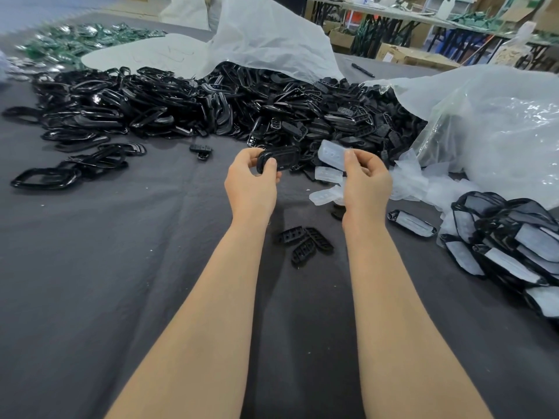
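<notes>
My left hand (251, 179) grips a glossy black plastic frame (279, 157) between thumb and curled fingers, above the dark cloth. My right hand (364, 176) pinches a translucent rubber button pad (332, 152) just to the right of the frame; the two parts are close but apart. More translucent pads (325, 196) lie loose on the cloth under my right hand. Three black button inserts (304, 241) lie between my forearms.
A big heap of black frames and inserts (211, 107) spills from white plastic bags (272, 40) across the far table. A clear bag (499, 131) sits at the right. Assembled black-and-white pieces (508, 243) pile at the right edge. Green circuit boards (75, 40) lie far left.
</notes>
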Motion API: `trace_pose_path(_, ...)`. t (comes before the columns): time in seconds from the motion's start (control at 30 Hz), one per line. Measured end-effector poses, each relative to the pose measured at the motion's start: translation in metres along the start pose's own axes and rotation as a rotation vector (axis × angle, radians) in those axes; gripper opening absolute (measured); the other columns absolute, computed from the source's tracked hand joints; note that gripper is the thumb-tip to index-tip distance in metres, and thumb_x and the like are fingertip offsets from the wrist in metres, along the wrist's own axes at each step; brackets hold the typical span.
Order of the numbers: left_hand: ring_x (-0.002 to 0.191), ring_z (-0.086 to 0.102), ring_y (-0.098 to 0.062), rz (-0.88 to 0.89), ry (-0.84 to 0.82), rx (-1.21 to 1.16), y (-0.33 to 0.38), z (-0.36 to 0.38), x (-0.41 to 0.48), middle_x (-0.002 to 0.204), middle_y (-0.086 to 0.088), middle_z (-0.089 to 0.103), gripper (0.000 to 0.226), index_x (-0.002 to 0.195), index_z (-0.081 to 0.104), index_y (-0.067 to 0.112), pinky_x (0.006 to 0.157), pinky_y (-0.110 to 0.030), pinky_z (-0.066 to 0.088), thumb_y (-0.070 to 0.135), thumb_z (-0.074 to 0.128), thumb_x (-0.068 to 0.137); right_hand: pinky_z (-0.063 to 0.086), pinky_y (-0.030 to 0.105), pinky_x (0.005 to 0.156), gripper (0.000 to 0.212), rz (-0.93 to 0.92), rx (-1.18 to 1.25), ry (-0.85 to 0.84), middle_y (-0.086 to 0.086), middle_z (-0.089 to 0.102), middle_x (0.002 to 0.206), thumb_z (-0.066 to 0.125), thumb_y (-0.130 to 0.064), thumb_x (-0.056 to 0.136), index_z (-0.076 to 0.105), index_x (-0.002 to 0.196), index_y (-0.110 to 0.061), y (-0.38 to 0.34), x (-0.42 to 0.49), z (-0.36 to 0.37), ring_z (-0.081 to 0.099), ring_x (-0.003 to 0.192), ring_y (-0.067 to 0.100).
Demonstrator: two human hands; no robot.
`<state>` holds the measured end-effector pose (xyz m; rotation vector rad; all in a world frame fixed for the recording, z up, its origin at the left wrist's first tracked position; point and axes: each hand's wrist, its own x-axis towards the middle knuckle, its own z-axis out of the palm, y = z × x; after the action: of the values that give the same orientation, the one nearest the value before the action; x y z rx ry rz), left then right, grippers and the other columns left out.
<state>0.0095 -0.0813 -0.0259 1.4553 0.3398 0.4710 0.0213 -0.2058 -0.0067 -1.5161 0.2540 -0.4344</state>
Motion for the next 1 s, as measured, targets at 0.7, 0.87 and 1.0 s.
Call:
trace_pose_path(0.7,0.060,0.064,-0.001,-0.076,-0.024,-0.169,0.003,0.001,0.001,0.098,-0.003,0.053,0.016,0.106,0.053,0.017,0.067,-0.014,0.054,0.006,0.057,0.095,0.055,0.028,0.072,0.014,0.067,-0.068,-0.011,-0.002,0.061,0.075,0.065,-0.023,0.087,0.054,0.083,-0.016,0.006,0.002,0.005,0.059,0.067,0.011)
trace_pose_path(0.87,0.061,0.064,-0.002,-0.081,-0.025,-0.164,0.003,0.001,0.001,0.098,-0.003,0.054,0.016,0.106,0.053,0.017,0.067,-0.015,0.054,0.007,0.057,0.095,0.055,0.035,0.082,0.019,0.068,-0.072,0.004,-0.003,0.052,0.086,0.054,-0.001,0.083,0.047,0.088,-0.019,0.005,0.001,0.005,0.061,0.073,0.009)
trace_pose_path(1.0,0.062,0.064,-0.002,-0.078,-0.022,-0.152,0.004,0.001,0.000,0.101,-0.007,0.055,0.015,0.104,0.053,0.018,0.067,-0.015,0.054,0.007,0.057,0.095,0.057,0.022,0.068,0.031,0.160,0.194,-0.029,0.000,0.049,0.088,0.053,0.009,0.083,0.046,0.105,-0.012,0.000,0.003,0.006,0.058,0.068,0.007)
